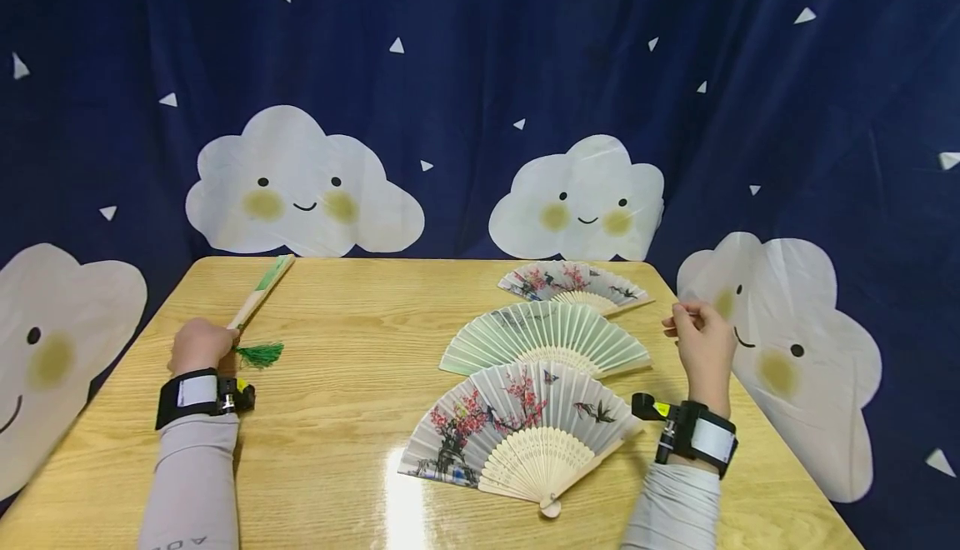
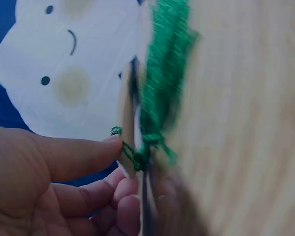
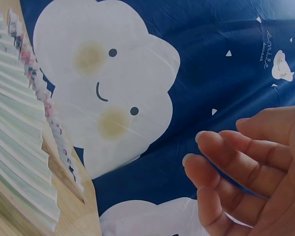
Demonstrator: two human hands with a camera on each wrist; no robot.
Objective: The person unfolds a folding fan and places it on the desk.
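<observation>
At the table's left side my left hand (image 1: 201, 345) pinches the end of a folded hand fan (image 1: 258, 293), light wood with a green band toward its far tip. A green tassel (image 2: 164, 73) is tied at the held end, close to my thumb. My right hand (image 1: 702, 342) is raised by the right table edge, fingers loosely bent and holding nothing. Left of it lie three spread fans: a flowered one (image 1: 525, 425) nearest me, a pale green one (image 1: 547, 335) behind, and a smaller-looking flowered one (image 1: 573, 281) farthest back.
The spread fans lie in a row from front to back on the right half of the wooden table (image 1: 337, 417). A dark blue curtain (image 1: 465, 50) with smiling cloud shapes (image 1: 300, 192) hangs around the table's back and sides.
</observation>
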